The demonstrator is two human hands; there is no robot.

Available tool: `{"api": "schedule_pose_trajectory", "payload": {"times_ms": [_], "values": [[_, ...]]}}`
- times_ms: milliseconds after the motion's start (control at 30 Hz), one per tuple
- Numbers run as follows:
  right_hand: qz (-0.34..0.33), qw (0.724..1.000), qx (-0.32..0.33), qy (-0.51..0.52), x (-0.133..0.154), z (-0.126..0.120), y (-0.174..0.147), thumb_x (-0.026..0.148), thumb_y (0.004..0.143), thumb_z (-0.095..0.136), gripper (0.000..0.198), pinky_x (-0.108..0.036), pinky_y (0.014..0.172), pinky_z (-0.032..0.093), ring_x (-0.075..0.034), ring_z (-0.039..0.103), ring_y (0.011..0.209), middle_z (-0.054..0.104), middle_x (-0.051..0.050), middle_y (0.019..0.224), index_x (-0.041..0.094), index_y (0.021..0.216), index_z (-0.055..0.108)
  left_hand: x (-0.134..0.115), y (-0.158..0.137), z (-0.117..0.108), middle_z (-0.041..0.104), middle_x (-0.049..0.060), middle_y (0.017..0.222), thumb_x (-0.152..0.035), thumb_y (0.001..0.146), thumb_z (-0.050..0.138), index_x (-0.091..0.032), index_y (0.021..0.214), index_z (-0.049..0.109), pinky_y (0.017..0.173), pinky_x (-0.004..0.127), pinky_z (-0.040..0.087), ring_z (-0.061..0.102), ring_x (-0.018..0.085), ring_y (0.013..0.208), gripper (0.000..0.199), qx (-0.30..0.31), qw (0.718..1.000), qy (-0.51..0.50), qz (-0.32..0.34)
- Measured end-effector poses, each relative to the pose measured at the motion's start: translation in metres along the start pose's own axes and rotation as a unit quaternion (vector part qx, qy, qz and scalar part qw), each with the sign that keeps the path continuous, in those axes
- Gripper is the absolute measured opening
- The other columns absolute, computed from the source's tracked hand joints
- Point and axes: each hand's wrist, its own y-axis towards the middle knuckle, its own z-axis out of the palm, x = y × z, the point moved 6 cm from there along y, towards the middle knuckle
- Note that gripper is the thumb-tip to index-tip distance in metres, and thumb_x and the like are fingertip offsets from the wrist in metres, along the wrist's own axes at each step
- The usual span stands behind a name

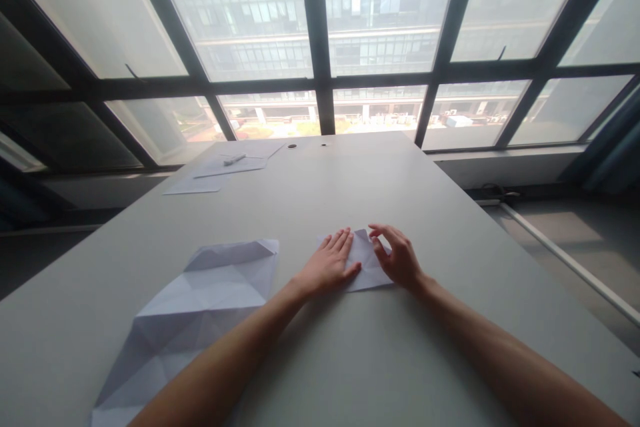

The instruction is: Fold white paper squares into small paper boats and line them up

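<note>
A small folded sheet of white paper (369,271) lies on the table between my two hands. My left hand (331,261) rests flat across its left part, fingers stretched out and thumb pointing right. Over the paper's right side is my right hand (397,255), its fingers curved, with a gap between thumb and forefinger. Whether those fingertips touch the paper's upper edge I cannot tell. To the left, a larger creased white sheet (200,307) lies partly raised along its folds, with my left forearm covering some of it.
The white table (425,360) reaches to the windows. At its far left are flat sheets of paper (193,185) with a small whitish object (234,160) on top. Two holes pierce the tabletop near the far edge. A pale rail (565,253) runs along the floor at right.
</note>
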Motion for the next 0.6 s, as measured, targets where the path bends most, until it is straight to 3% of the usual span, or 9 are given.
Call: {"api": "schedule_pose_trajectory", "payload": {"times_ms": [133, 233, 433, 600], "values": [[0.001, 0.997, 0.07, 0.023, 0.001, 0.011, -0.001, 0.025, 0.095, 0.045, 0.024, -0.034, 0.093, 0.047, -0.021, 0.065, 0.095, 0.072, -0.007, 0.097, 0.02, 0.099, 0.069, 0.001, 0.0, 0.001, 0.012, 0.014, 0.163, -0.063, 0.099, 0.021, -0.01, 0.157, 0.014, 0.121, 0.041, 0.011, 0.009, 0.024, 0.151, 0.079, 0.004, 1.0, -0.006, -0.004], [0.024, 0.994, 0.1, 0.028, -0.004, 0.016, -0.003, 0.024, 0.094, 0.045, 0.025, -0.032, 0.089, 0.049, -0.02, 0.066, 0.093, 0.073, -0.006, 0.099, 0.02, 0.101, 0.07, 0.001, -0.001, 0.001, 0.011, 0.014, 0.163, -0.06, 0.1, 0.022, -0.01, 0.157, 0.011, 0.121, 0.041, 0.011, 0.01, 0.024, 0.151, 0.078, 0.001, 1.0, -0.004, -0.004], [0.027, 0.991, 0.128, -0.006, -0.009, 0.021, -0.005, 0.017, 0.091, 0.049, 0.023, -0.029, 0.085, 0.049, -0.018, 0.066, 0.088, 0.073, -0.005, 0.095, 0.02, 0.099, 0.071, 0.001, -0.002, 0.002, 0.014, 0.001, 0.164, -0.053, 0.101, 0.027, -0.027, 0.157, 0.017, 0.12, 0.047, 0.014, 0.011, 0.026, 0.151, 0.063, -0.005, 1.0, -0.001, 0.026], [-0.013, 0.989, 0.146, -0.026, -0.007, 0.024, -0.006, 0.008, 0.086, 0.053, 0.028, -0.03, 0.089, 0.048, -0.019, 0.062, 0.099, 0.068, -0.006, 0.101, 0.021, 0.104, 0.071, 0.0, -0.002, -0.003, 0.021, -0.002, 0.162, -0.041, 0.099, 0.034, -0.029, 0.156, 0.021, 0.12, 0.046, 0.019, 0.019, 0.026, 0.149, 0.06, -0.019, 0.999, 0.015, 0.024]]}}
